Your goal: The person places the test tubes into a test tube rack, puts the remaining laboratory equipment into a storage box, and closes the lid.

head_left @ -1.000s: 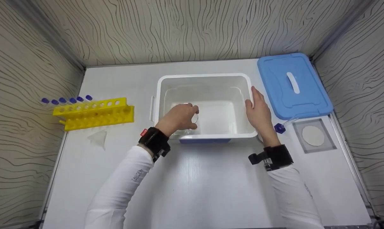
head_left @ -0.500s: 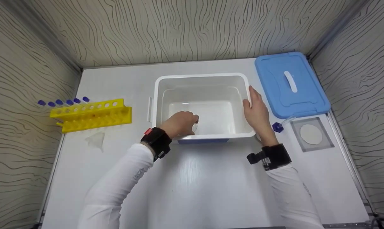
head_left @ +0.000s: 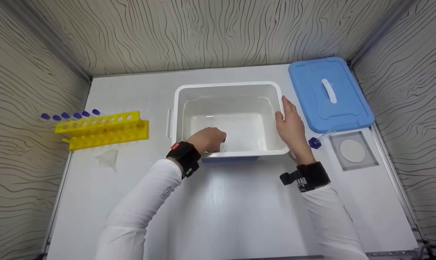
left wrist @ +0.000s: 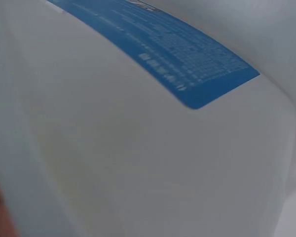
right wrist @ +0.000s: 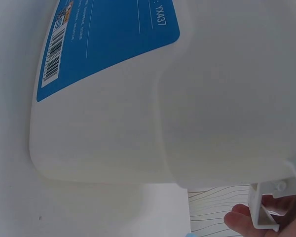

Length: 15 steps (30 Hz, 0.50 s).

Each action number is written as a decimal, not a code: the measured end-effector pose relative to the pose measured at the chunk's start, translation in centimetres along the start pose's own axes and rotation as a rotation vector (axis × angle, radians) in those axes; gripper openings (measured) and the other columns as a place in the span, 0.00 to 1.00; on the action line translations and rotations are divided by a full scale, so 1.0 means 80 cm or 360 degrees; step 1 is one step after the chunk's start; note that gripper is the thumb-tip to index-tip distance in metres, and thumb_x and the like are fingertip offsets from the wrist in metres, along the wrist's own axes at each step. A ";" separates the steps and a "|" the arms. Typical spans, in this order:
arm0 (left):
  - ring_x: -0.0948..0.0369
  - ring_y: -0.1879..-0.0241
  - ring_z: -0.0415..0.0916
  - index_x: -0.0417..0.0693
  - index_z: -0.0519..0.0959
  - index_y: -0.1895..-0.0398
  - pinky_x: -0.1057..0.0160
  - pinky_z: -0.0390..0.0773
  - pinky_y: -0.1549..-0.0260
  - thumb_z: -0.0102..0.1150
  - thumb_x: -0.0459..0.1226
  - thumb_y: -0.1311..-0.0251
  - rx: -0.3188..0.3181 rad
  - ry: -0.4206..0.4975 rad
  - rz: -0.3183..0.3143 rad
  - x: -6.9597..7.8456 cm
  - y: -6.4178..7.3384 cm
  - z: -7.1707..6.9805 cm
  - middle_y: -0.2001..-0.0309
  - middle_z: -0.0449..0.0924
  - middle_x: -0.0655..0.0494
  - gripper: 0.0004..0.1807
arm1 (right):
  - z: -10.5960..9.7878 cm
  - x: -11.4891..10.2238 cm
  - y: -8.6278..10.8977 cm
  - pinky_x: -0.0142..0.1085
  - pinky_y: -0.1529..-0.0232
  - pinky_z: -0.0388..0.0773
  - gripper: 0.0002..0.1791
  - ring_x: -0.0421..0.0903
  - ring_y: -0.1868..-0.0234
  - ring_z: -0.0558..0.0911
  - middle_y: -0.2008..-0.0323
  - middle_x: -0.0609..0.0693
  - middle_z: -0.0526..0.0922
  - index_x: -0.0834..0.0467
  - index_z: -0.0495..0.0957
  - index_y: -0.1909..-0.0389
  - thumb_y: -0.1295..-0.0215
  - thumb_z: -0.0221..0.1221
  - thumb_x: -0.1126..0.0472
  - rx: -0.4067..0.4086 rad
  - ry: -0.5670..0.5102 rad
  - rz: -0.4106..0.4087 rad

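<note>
A white plastic storage box [head_left: 227, 85] stands in the middle of the table, a blue label [left wrist: 207, 94] on its near outer wall. My left hand [head_left: 208, 139] reaches over the near rim into its front left part. Its curled fingers hold a clear, round-rimmed vessel, of which only a thin edge [head_left: 222, 146] shows; the rest is hidden by the hand. At the box's right side, my right hand [head_left: 291, 124] grips the rim and side. The right wrist view shows its fingers [right wrist: 239, 222] curled around the white side handle [right wrist: 255, 202].
On the left stands a yellow test tube rack [head_left: 106, 133] with several blue-capped tubes [head_left: 77, 115]; a clear funnel [head_left: 109, 159] lies before it. The blue lid [head_left: 331, 113], a blue-capped tube [head_left: 315, 142] and a grey square mesh with a white disc [head_left: 352, 151] lie right.
My left hand has moved toward the box's near wall and lower, and less of the clear vessel shows. My right hand keeps its grip on the box.
</note>
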<state>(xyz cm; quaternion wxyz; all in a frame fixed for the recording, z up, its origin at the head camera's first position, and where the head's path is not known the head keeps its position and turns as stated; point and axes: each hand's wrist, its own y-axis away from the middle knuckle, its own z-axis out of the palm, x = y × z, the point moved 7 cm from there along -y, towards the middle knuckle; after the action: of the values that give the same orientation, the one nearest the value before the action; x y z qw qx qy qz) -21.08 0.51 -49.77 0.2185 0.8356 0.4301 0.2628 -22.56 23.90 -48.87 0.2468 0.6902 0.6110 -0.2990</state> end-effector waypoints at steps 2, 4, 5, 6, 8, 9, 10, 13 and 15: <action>0.50 0.45 0.79 0.42 0.78 0.41 0.52 0.79 0.44 0.53 0.29 0.37 -0.0006 -0.0010 -0.0002 -0.002 -0.001 0.002 0.42 0.81 0.45 0.20 | 0.001 0.000 0.000 0.64 0.30 0.63 0.32 0.68 0.27 0.63 0.25 0.66 0.58 0.62 0.52 0.23 0.25 0.45 0.60 -0.0001 -0.0001 0.0002; 0.50 0.46 0.79 0.42 0.78 0.41 0.52 0.79 0.45 0.53 0.29 0.37 -0.0014 -0.0019 -0.0007 -0.004 -0.002 0.004 0.42 0.81 0.45 0.20 | 0.001 0.001 -0.001 0.64 0.30 0.63 0.32 0.68 0.27 0.62 0.25 0.66 0.57 0.62 0.52 0.23 0.25 0.45 0.60 -0.0001 0.0000 0.0005; 0.50 0.46 0.79 0.43 0.78 0.41 0.52 0.79 0.45 0.53 0.29 0.37 -0.0021 -0.0019 -0.0013 -0.005 -0.003 0.006 0.41 0.81 0.45 0.20 | 0.001 0.001 -0.001 0.64 0.30 0.63 0.32 0.68 0.27 0.62 0.25 0.66 0.57 0.62 0.52 0.23 0.25 0.45 0.60 -0.0002 0.0001 0.0007; 0.51 0.45 0.79 0.43 0.78 0.41 0.52 0.79 0.45 0.53 0.29 0.36 -0.0027 -0.0020 -0.0017 -0.006 -0.004 0.006 0.41 0.81 0.46 0.20 | 0.001 0.000 -0.001 0.64 0.30 0.63 0.32 0.68 0.27 0.62 0.25 0.66 0.57 0.62 0.52 0.23 0.25 0.45 0.60 -0.0002 0.0005 0.0006; 0.51 0.44 0.78 0.44 0.78 0.39 0.52 0.79 0.45 0.52 0.30 0.35 -0.0056 0.0010 -0.0038 -0.008 -0.004 0.009 0.40 0.80 0.46 0.21 | 0.001 0.000 -0.001 0.65 0.30 0.63 0.32 0.68 0.27 0.62 0.25 0.67 0.57 0.62 0.51 0.23 0.25 0.45 0.60 -0.0003 0.0008 0.0004; 0.52 0.44 0.78 0.44 0.77 0.38 0.52 0.79 0.45 0.52 0.30 0.35 -0.0070 0.0024 -0.0046 -0.009 -0.004 0.010 0.39 0.80 0.47 0.21 | 0.001 0.000 -0.001 0.65 0.31 0.63 0.32 0.68 0.27 0.62 0.25 0.67 0.57 0.63 0.51 0.23 0.25 0.45 0.61 -0.0002 0.0009 0.0001; 0.52 0.43 0.78 0.45 0.77 0.38 0.52 0.79 0.45 0.51 0.30 0.35 -0.0080 0.0041 -0.0053 -0.010 -0.004 0.011 0.39 0.79 0.47 0.22 | 0.001 -0.001 -0.001 0.65 0.31 0.63 0.32 0.68 0.27 0.62 0.25 0.67 0.57 0.63 0.51 0.23 0.25 0.45 0.61 -0.0003 0.0010 -0.0002; 0.52 0.40 0.76 0.45 0.75 0.36 0.52 0.78 0.43 0.53 0.33 0.34 -0.0089 0.0096 -0.0064 -0.013 -0.005 0.010 0.37 0.78 0.47 0.22 | 0.000 -0.001 0.000 0.65 0.31 0.63 0.32 0.68 0.27 0.62 0.25 0.67 0.58 0.63 0.52 0.23 0.25 0.45 0.61 -0.0001 0.0000 -0.0012; 0.51 0.39 0.75 0.46 0.74 0.36 0.52 0.76 0.40 0.56 0.35 0.36 -0.0054 0.0125 -0.0054 -0.016 -0.005 0.006 0.36 0.77 0.47 0.24 | -0.001 -0.002 -0.001 0.64 0.30 0.62 0.32 0.68 0.26 0.62 0.25 0.68 0.57 0.63 0.52 0.23 0.25 0.45 0.61 -0.0003 -0.0009 -0.0017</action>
<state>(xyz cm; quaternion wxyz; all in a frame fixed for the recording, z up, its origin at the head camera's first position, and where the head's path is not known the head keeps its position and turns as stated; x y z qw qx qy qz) -21.65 -0.44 -50.67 0.2200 0.8134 0.4479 0.2988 -22.62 23.82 -48.72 0.2475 0.6858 0.6144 -0.3017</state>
